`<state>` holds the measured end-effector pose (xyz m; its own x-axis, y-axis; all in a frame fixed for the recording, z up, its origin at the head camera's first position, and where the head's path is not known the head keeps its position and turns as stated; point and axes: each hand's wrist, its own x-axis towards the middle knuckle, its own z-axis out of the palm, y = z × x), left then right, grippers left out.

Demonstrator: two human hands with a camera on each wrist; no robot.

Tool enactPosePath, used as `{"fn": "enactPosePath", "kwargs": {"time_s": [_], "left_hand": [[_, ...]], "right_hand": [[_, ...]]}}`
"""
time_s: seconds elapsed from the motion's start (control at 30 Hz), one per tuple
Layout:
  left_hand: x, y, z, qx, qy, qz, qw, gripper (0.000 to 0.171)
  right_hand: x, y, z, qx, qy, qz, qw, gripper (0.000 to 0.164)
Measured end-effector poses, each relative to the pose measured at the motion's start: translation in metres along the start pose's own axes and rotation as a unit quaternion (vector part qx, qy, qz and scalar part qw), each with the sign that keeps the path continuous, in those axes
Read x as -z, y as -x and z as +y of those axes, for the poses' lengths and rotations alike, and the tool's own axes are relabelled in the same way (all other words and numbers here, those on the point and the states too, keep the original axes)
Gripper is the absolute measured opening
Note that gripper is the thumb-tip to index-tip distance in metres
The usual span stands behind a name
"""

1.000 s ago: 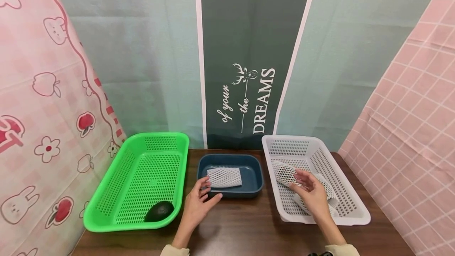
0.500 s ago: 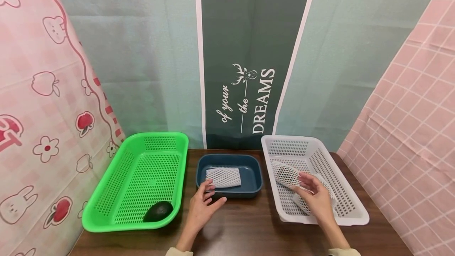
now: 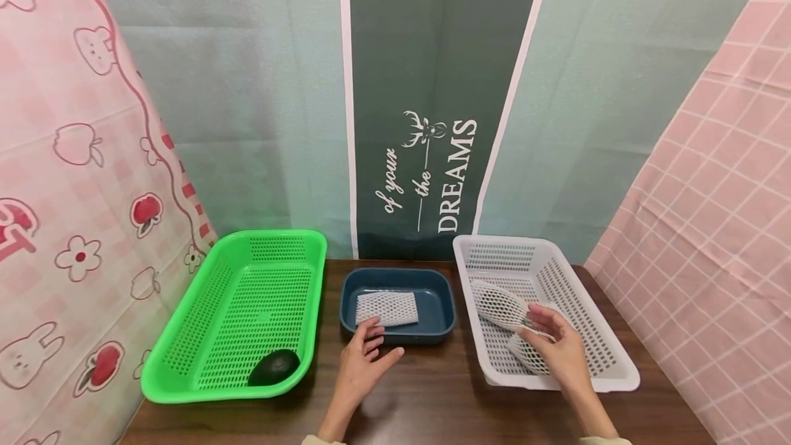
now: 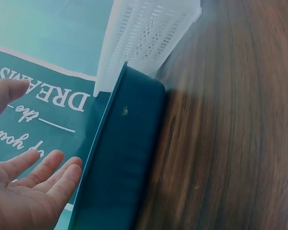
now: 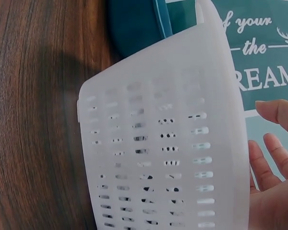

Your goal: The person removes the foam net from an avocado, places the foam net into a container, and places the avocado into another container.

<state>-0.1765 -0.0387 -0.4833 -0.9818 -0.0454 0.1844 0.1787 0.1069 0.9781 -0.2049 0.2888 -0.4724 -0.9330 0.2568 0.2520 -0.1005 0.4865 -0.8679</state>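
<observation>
My left hand (image 3: 363, 367) hovers at the near edge of the blue tray (image 3: 441, 336), fingers relaxed and holding nothing. In that tray lies a flat white foam net sleeve (image 3: 395, 307). Over the white basket (image 3: 618, 384) is my right hand (image 3: 561, 349), its fingers loosely bent with nothing held between them. Beneath and beside it lie white foam net sleeves; the upper one (image 3: 497, 304) has something dark inside, and another (image 3: 525, 354) is partly covered by the hand. A dark oval fruit, perhaps an avocado (image 3: 274, 367), lies in the green basket (image 3: 151, 383).
The containers stand side by side on a brown wooden table (image 3: 426, 404): green left, blue middle, white right. A curtain with lettering (image 3: 457, 177) hangs right behind them. Patterned pink cloths close off the left and right sides.
My left hand has drifted slightly right and toward me. My right hand has moved a little right, uncovering more of the sleeves. The baskets, tray and dark fruit stay put.
</observation>
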Motion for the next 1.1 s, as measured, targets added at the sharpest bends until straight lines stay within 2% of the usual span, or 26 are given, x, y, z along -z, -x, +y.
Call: {"fn": "enactPosePath", "kwargs": {"time_s": [0.17, 0.37, 0.43, 0.5, 0.73, 0.9, 1.1], "left_hand": [[-0.009, -0.002, -0.022, -0.001, 0.003, -0.010, 0.9999, 0.062], [-0.021, 0.001, -0.026, 0.005, 0.008, -0.026, 0.9996, 0.060], [-0.025, 0.001, -0.024, 0.002, 0.011, -0.034, 0.9994, 0.059], [-0.029, 0.003, -0.014, 0.003, 0.018, -0.044, 0.9989, 0.058], [-0.042, 0.002, -0.011, -0.005, 0.015, -0.066, 0.9977, 0.058], [-0.045, 0.007, 0.014, 0.003, 0.022, -0.082, 0.9964, 0.055], [-0.054, 0.007, 0.020, 0.012, 0.025, -0.081, 0.9964, 0.056]], "right_hand": [[0.003, 0.000, 0.001, -0.012, 0.001, 0.001, 1.000, 0.047], [0.006, -0.002, 0.005, -0.005, 0.004, -0.006, 1.000, 0.048], [0.008, -0.004, 0.006, -0.002, 0.007, -0.010, 1.000, 0.047], [0.011, -0.005, 0.007, -0.001, 0.010, -0.011, 1.000, 0.048], [0.020, -0.005, 0.009, -0.003, 0.034, -0.002, 0.999, 0.049], [0.026, -0.005, 0.010, -0.009, 0.046, -0.006, 0.999, 0.050], [0.035, -0.010, 0.013, 0.002, 0.059, -0.005, 0.998, 0.051]]}}
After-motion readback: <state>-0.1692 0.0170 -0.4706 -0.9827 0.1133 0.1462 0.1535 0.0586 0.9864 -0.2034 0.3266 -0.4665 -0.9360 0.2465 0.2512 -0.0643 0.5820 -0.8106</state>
